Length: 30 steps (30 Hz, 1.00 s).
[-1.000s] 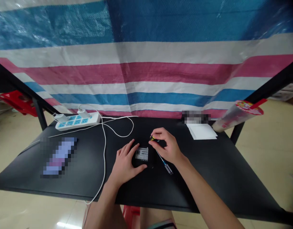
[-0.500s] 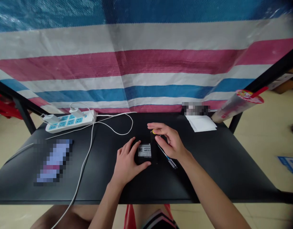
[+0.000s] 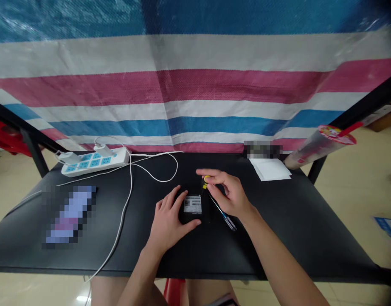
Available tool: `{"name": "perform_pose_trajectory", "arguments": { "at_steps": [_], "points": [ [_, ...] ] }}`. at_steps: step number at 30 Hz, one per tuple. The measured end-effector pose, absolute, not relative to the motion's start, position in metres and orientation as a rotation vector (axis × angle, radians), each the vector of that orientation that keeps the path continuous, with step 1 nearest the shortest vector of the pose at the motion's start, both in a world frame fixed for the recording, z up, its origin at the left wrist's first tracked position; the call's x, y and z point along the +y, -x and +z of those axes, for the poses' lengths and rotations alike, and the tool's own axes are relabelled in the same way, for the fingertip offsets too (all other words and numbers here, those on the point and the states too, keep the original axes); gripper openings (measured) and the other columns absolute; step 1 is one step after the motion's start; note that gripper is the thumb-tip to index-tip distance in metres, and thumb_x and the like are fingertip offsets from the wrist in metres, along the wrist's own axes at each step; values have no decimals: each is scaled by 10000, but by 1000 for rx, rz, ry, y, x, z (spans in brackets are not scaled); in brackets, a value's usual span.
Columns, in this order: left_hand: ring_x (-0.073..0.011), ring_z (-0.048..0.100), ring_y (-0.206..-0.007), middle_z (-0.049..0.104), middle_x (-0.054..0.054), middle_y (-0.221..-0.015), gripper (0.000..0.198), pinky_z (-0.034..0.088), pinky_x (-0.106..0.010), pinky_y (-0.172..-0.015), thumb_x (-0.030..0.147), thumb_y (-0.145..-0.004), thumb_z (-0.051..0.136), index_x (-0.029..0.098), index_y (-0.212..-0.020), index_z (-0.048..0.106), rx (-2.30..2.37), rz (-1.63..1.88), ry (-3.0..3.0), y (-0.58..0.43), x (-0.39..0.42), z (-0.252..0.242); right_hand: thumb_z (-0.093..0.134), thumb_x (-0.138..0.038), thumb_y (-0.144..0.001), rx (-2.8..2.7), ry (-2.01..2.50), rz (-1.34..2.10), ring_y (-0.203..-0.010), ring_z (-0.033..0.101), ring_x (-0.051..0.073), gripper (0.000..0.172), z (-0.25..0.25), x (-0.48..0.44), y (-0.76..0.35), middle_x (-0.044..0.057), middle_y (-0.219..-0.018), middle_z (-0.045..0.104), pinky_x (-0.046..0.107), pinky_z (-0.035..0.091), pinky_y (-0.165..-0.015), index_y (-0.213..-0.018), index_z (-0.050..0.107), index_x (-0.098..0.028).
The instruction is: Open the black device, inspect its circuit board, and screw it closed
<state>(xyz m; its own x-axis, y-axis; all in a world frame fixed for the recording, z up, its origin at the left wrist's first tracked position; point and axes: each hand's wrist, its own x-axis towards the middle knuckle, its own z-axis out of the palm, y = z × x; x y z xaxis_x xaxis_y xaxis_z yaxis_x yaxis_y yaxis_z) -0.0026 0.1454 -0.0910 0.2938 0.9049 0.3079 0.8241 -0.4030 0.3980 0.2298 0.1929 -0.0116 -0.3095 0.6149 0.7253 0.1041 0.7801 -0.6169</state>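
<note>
A small black device with a white label [image 3: 192, 205] lies on the black table [image 3: 278, 229]. My left hand [image 3: 168, 219] rests flat on its left side, fingers and thumb around it, holding it down. My right hand [image 3: 229, 193] pinches the yellow-and-black handle of a small screwdriver [image 3: 206, 182] held upright at the device's far right corner. A second screwdriver with a blue clear handle [image 3: 223, 212] lies on the table just under my right hand.
A white power strip [image 3: 93, 160] with plugs sits at the back left, its white cable [image 3: 125, 204] looping across the table and off the front edge. A blurred phone-like thing [image 3: 69, 214] lies left. White paper [image 3: 271, 169] and a wrapped roll [image 3: 316, 146] are back right. A striped tarp hangs behind.
My right hand's fingers shifted on the screwdriver handle, from curled over it to index stretched out. The view tilted down a little. My left hand stayed on the device.
</note>
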Motion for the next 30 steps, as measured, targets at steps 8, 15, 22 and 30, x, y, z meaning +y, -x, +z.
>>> {"name": "perform_pose_trajectory", "arguments": {
  "at_steps": [8,15,22,30],
  "points": [
    [-382,464,-1504,416,-139,-1693,870,424,-569,-1154,697,-872,734,299,-1595,459,1616,728,-2410,4,145,-93,829,-148,-878,-1785,577,345,-905,730,169,264,-10,198,-236,42,-1042,722,322,606,-794,-999,615,-245],
    [-384,461,-1502,404,-144,-1696,879,411,-566,-1160,695,-867,743,306,-1597,447,1625,687,-2415,4,146,-93,687,-95,-964,-1832,547,532,-1128,747,204,264,-13,192,-236,89,-1240,742,368,622,-941,-1163,614,-253],
    [-381,458,-1501,414,-132,-1690,888,405,-563,-1171,713,-845,755,309,-1582,467,1632,686,-2382,2,145,-89,678,-130,-975,-1820,561,601,-1173,732,238,244,-14,192,-241,109,-1307,722,424,627,-962,-1179,632,-256],
    [-382,466,-1496,416,-130,-1690,887,415,-559,-1168,692,-844,768,307,-1586,470,1627,706,-2390,1,144,-90,800,-109,-894,-1747,603,383,-905,734,173,270,-14,196,-235,40,-1039,729,334,613,-799,-1049,636,-258]
  ]
}}
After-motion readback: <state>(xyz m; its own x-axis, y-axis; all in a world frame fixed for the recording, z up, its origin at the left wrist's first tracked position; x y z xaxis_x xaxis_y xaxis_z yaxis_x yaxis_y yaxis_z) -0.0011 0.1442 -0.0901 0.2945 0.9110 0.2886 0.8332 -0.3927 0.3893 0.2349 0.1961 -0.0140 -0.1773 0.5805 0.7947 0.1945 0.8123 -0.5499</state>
